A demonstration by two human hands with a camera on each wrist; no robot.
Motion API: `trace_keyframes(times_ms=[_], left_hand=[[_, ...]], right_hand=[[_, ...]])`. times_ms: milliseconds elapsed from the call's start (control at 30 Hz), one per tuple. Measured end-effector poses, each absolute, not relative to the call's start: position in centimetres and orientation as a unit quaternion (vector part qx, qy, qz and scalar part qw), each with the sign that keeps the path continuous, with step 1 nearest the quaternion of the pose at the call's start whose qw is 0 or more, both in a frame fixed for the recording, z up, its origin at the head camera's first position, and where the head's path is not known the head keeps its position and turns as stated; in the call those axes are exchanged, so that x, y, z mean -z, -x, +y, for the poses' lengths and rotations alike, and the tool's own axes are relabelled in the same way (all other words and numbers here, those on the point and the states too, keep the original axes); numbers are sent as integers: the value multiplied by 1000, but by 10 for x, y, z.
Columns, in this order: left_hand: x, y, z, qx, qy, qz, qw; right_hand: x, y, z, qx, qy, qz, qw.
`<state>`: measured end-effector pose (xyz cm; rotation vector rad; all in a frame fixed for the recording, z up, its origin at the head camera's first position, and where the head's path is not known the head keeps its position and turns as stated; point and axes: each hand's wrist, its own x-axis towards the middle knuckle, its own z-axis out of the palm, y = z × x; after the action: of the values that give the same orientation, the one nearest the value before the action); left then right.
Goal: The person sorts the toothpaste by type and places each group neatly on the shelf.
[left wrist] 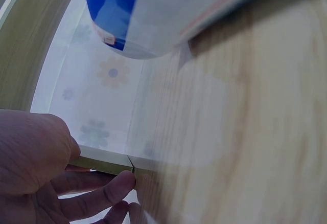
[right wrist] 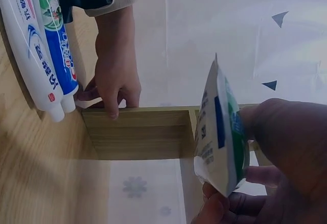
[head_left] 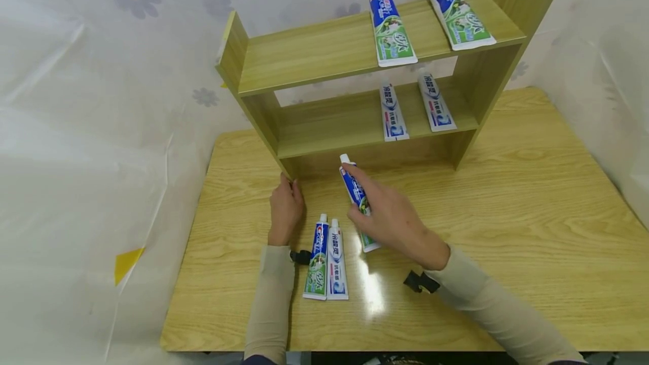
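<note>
My right hand [head_left: 395,218] holds a blue-and-green Crest toothpaste tube [head_left: 355,187] in front of the wooden shelf [head_left: 304,75], white cap pointing toward it. In the right wrist view, thumb and fingers pinch this tube [right wrist: 219,132] from its two sides. With its fingers around the lower front edge of the shelf's left side panel, my left hand [head_left: 285,210] grips the shelf. Beside the left wrist, another Crest tube [head_left: 317,258] and a white toothpaste tube [head_left: 337,263] lie side by side on the table.
Two Crest tubes [head_left: 392,32] [head_left: 461,16] lie on the top board, toward the right. Below them, two white tubes [head_left: 392,111] [head_left: 436,103] lie on the middle board. The wood-grain table [head_left: 532,213] extends right; a pale flowered sheet [head_left: 167,55] hangs behind.
</note>
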<state>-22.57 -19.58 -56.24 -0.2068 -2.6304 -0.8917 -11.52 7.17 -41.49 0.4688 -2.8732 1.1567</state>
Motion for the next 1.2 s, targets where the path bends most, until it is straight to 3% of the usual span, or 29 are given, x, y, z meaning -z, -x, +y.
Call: trace_keyframes(times_ms=[400,600,833,1100,1200], left_hand=[[538,213,-187,322,76,-928,170],[559,223,-196,303,77,-931,190],[547,219,-191,326,66,-930,156],[570,230,-198,318,83,-925,191],[564,226,-197,331,77,-923,179]], right_hand=[[387,129,77,-354,-160,-920,55],[380,133,74,-344,-180,-916,99],[367,136,71,-334,-199,-912,130],[348,139,67,-325,-243,-894,192],[339,140,67,-326,-248,-888,209]])
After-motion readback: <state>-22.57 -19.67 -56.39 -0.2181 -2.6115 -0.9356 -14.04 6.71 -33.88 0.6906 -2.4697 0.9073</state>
